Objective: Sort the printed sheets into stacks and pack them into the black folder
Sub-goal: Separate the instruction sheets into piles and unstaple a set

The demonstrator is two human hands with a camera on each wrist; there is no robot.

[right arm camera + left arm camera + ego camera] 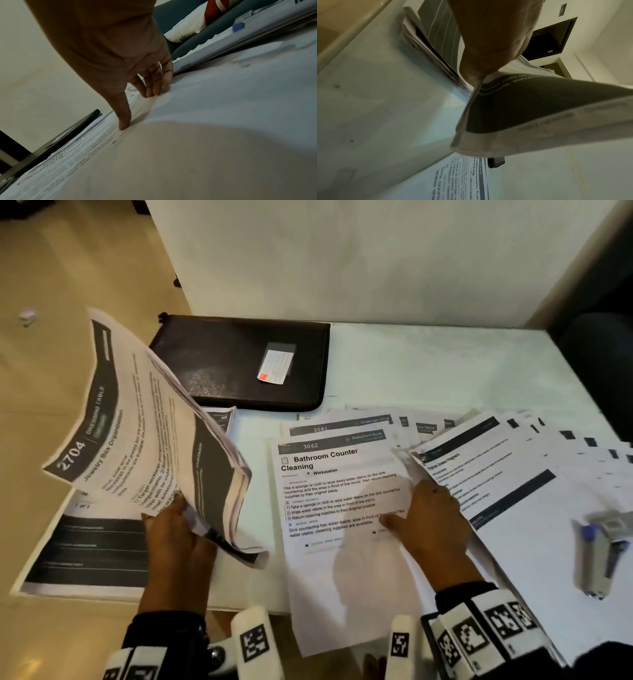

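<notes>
My left hand (178, 529) grips a thick bundle of printed sheets (137, 433) by its lower edge and holds it lifted above the table's left side; the top page reads "2704". The same bundle (530, 111) fills the left wrist view. My right hand (424, 518) lies flat with straight fingers (123, 119) on the "Bathroom Counter Cleaning" sheet (335, 508) at the table's middle. The black folder (239, 361) lies closed at the back, apart from both hands. A stack with dark pages (89, 553) lies at the front left corner.
Several sheets (513, 474) fan out over the right half of the white table (445, 364). A stapler (599, 553) lies on them at the right edge. A pale wall stands behind the table. Floor shows beyond the table's left edge.
</notes>
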